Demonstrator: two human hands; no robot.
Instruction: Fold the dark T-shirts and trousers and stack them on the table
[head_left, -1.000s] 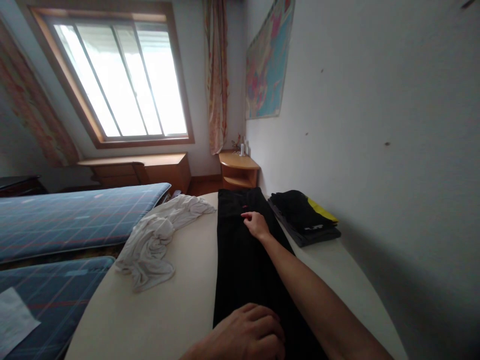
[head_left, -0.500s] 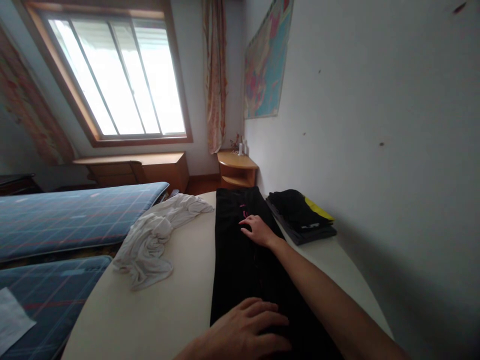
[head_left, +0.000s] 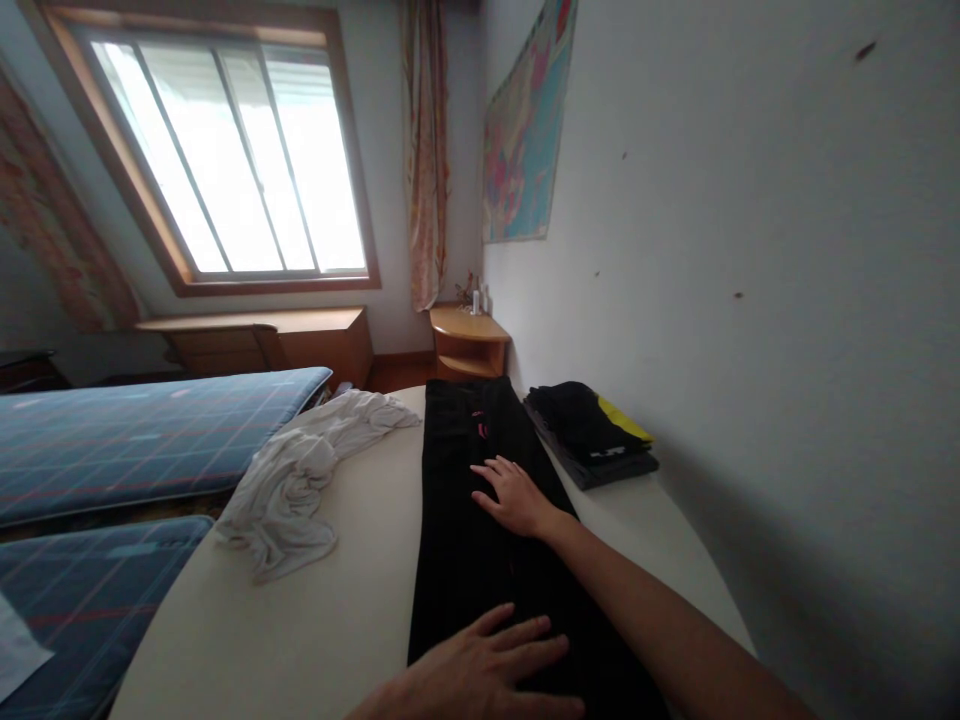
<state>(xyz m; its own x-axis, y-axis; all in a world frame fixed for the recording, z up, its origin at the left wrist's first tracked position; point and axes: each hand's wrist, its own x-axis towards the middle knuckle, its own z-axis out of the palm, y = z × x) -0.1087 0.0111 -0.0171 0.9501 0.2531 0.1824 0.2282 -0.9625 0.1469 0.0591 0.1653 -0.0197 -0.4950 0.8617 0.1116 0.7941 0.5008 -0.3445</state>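
A pair of black trousers (head_left: 457,520) lies stretched lengthwise over the pale table (head_left: 345,610), with a small pink mark near its far end. My right hand (head_left: 514,500) rests flat on the middle of the cloth, fingers spread and pointing away to the left. Closer to me, at the bottom of the view, my left hand (head_left: 491,665) lies palm down over the near part of the same garment, its fingers apart. Neither hand grips anything. The garment's near end is hidden by my hands and the frame edge.
A crumpled white garment (head_left: 300,480) lies on the table's left side. Folded dark clothes with a yellow patch (head_left: 592,435) are stacked on the right, near the wall. Blue plaid mattresses (head_left: 150,440) stand left of the table. A wooden corner shelf (head_left: 469,325) is beyond it.
My right hand has slid back toward me along the black trousers. My left hand's fingers have spread wider and flattened. The view has shifted slightly.
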